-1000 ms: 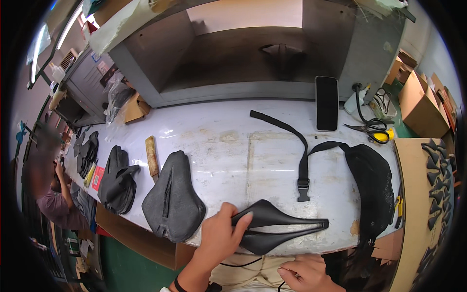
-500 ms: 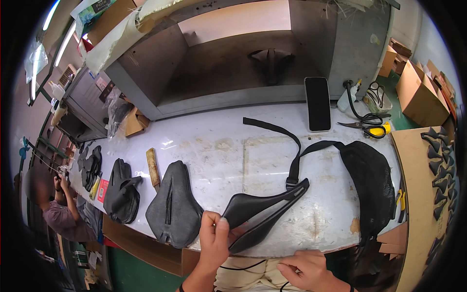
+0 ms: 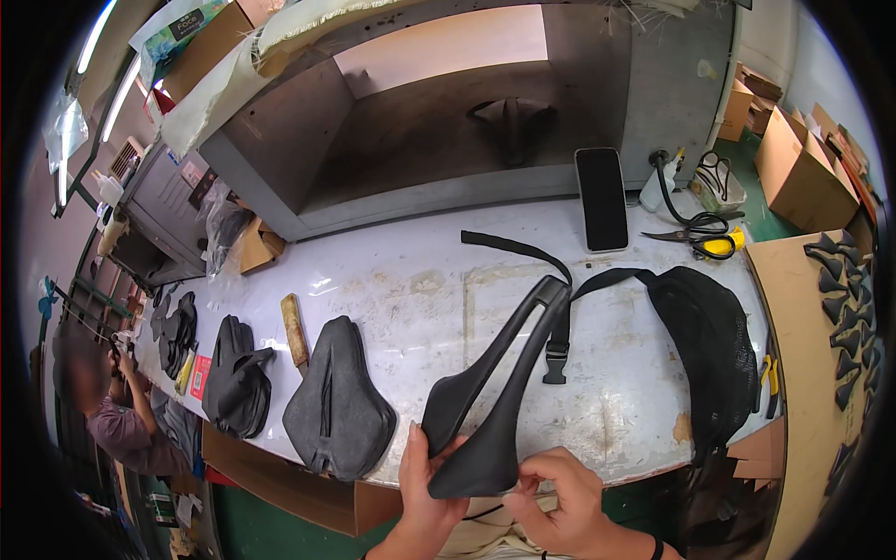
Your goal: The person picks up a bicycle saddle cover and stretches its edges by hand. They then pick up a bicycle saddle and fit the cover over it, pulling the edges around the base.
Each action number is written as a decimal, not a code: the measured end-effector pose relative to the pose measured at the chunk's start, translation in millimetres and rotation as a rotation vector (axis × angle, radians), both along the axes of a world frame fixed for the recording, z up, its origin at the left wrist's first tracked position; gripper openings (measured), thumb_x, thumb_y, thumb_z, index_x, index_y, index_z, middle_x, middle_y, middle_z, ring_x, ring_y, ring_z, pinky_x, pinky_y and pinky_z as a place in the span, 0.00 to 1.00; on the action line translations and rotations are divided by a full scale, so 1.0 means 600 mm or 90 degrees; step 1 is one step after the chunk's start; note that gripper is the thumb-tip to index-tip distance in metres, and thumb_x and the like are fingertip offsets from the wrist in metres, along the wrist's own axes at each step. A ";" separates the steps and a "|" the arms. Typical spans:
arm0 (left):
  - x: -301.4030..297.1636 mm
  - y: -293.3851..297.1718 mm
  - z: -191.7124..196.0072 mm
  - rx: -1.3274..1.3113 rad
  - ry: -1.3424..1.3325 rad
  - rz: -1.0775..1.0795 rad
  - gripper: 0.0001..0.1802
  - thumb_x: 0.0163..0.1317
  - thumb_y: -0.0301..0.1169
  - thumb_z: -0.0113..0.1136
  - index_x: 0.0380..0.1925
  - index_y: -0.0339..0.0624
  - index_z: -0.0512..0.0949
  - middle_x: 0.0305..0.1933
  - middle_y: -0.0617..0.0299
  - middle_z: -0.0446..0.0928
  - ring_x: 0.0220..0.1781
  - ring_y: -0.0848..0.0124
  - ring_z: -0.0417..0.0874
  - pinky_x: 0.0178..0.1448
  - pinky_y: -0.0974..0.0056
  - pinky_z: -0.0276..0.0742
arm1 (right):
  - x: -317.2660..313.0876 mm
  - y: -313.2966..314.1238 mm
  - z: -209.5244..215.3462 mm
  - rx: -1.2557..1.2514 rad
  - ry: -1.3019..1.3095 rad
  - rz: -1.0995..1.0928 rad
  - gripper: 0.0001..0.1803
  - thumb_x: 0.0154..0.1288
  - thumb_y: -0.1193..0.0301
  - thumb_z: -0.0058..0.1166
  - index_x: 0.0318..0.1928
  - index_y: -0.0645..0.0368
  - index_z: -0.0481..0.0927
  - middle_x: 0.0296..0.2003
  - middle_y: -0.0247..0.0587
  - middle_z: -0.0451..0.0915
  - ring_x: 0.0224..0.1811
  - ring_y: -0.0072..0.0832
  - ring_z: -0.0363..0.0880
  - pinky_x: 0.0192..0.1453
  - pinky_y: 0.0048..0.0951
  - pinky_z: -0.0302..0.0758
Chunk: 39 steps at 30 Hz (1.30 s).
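Note:
A black bicycle saddle (image 3: 493, 437) with a long central slot is tilted up over the table's front edge, its nose pointing away from me. My left hand (image 3: 425, 493) grips its wide rear end on the left side. At the rear right corner, my right hand (image 3: 563, 502) pinches the edge between thumb and fingers. To the left, a stack of dark grey saddle covers (image 3: 338, 401) lies flat. A worn, wooden-handled tool (image 3: 294, 331) lies partly under it. Beyond the saddle runs a black strap with a buckle (image 3: 555, 364), joined to a black waist bag (image 3: 711, 350).
A metal cabinet (image 3: 411, 205) stands at the back, with a dark saddle-shaped piece (image 3: 511, 121) inside. A phone (image 3: 602, 201) leans against it. Scissors (image 3: 705, 238) lie at right, beside a cardboard sheet (image 3: 793, 373) bearing small dark pieces. Another person (image 3: 131, 420) sits at far left.
The saddle has turned from its side, nose swinging up and away, so its top now shows. My right hand has risen from the lap to its rear edge.

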<state>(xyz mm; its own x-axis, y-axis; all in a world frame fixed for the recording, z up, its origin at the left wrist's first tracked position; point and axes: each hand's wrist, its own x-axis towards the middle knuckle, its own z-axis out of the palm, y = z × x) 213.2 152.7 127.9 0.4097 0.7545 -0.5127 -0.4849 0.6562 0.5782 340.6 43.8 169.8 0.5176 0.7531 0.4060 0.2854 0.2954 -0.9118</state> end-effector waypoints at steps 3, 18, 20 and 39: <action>-0.001 -0.003 0.005 0.026 0.006 0.007 0.25 0.73 0.51 0.43 0.47 0.40 0.75 0.37 0.56 0.82 0.38 0.66 0.84 0.44 0.60 0.83 | -0.002 0.005 0.002 -0.013 -0.031 -0.024 0.11 0.66 0.72 0.58 0.42 0.66 0.74 0.28 0.44 0.74 0.20 0.26 0.68 0.23 0.24 0.64; -0.051 0.043 0.015 -0.412 -0.438 -0.292 0.23 0.73 0.49 0.44 0.42 0.37 0.72 0.27 0.60 0.73 0.21 0.76 0.76 0.23 0.71 0.74 | 0.048 -0.034 0.027 0.057 -0.160 0.326 0.04 0.56 0.76 0.63 0.31 0.62 0.80 0.24 0.44 0.78 0.22 0.39 0.78 0.26 0.35 0.73; -0.054 0.055 0.031 -0.426 -0.477 -0.246 0.15 0.75 0.43 0.43 0.39 0.42 0.64 0.25 0.62 0.69 0.12 0.80 0.65 0.12 0.76 0.58 | 0.066 -0.058 0.021 -0.051 -0.106 0.282 0.05 0.56 0.76 0.64 0.29 0.63 0.81 0.22 0.45 0.78 0.22 0.38 0.79 0.27 0.34 0.74; -0.037 0.122 0.038 0.414 0.494 -0.438 0.14 0.61 0.26 0.65 0.31 0.40 0.66 0.20 0.67 0.73 0.22 0.81 0.77 0.22 0.73 0.70 | 0.103 -0.218 -0.095 -0.744 -0.326 -0.126 0.08 0.56 0.70 0.62 0.28 0.62 0.80 0.20 0.48 0.79 0.22 0.46 0.79 0.28 0.41 0.77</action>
